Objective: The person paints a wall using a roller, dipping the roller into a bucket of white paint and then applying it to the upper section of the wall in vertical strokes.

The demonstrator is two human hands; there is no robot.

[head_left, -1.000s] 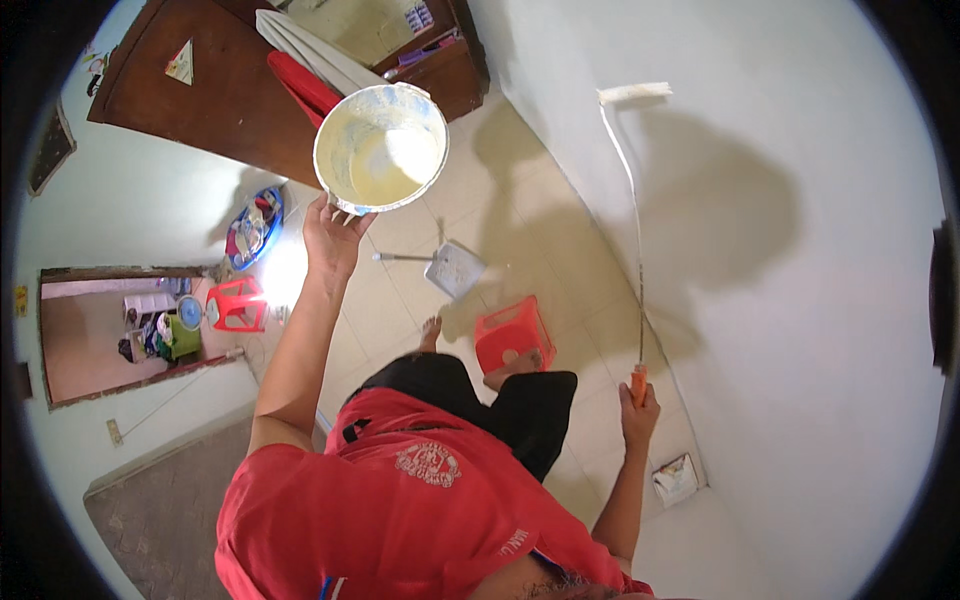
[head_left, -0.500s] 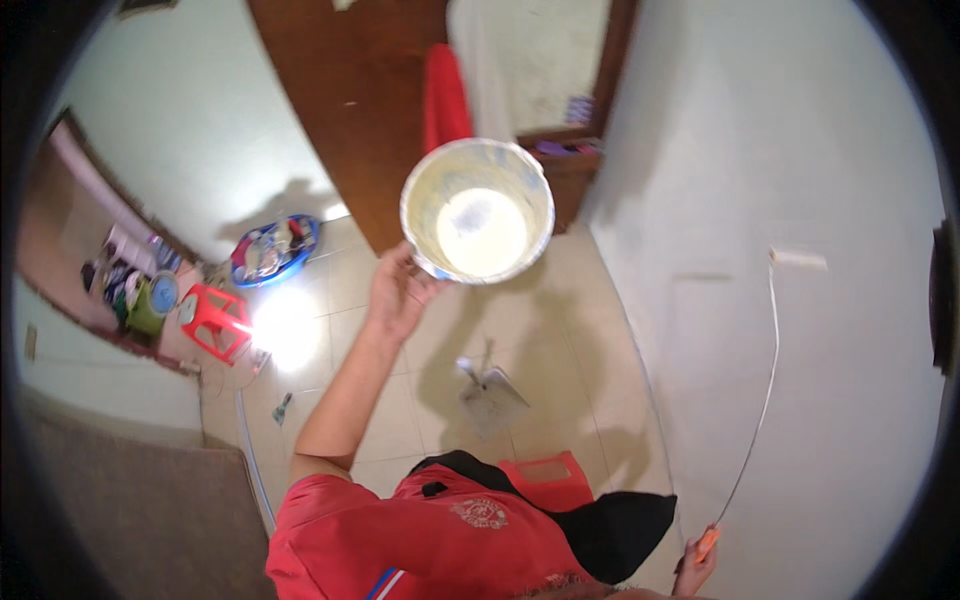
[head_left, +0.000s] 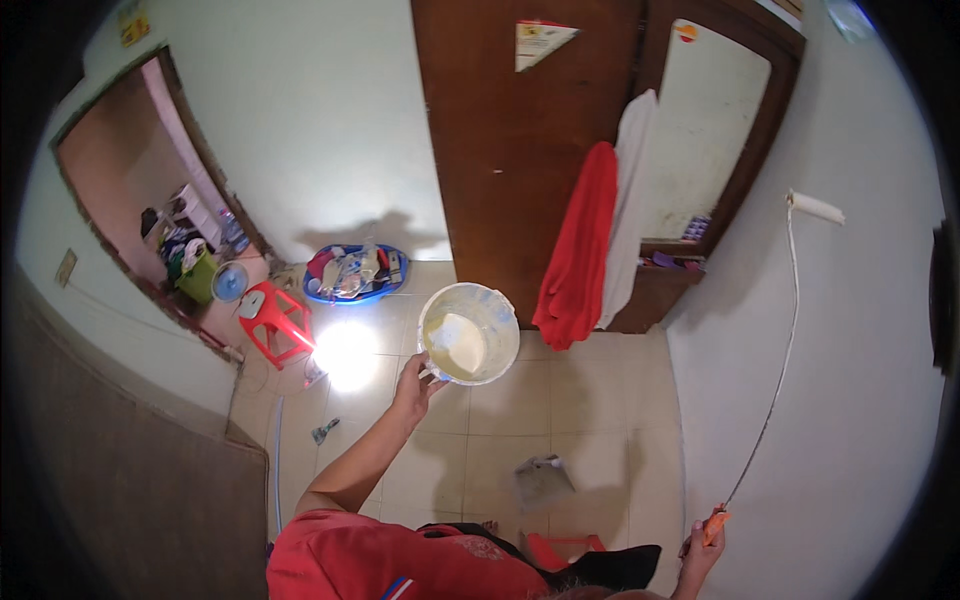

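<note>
My left hand (head_left: 414, 390) is closed on the rim of a round, paint-smeared bucket (head_left: 497, 318). The bucket is held out in front of me above the floor, tilted so that pale cream paint (head_left: 457, 344) shows inside it. Off to the right, my right hand (head_left: 702, 548) grips the orange handle of a paint roller (head_left: 817, 208). A long thin metal rod runs up from that handle to the white roller sleeve, which is at the pale right wall (head_left: 850, 330). Whether the sleeve touches the wall, I cannot tell.
A grey dustpan (head_left: 542, 482) and a red stool (head_left: 565, 550) are close to me. Further left are a scraper-like tool (head_left: 324, 431), a bright lamp (head_left: 347, 356), another red stool (head_left: 275, 322) and a filled blue basin (head_left: 357, 290). Red cloth (head_left: 580, 250) hangs on the brown wardrobe (head_left: 520, 140).
My view has tilted upward, showing more of the wardrobe and doorway. The bucket appears lower and smaller. The roller sleeve sits higher along the right wall. Both hands keep their hold.
</note>
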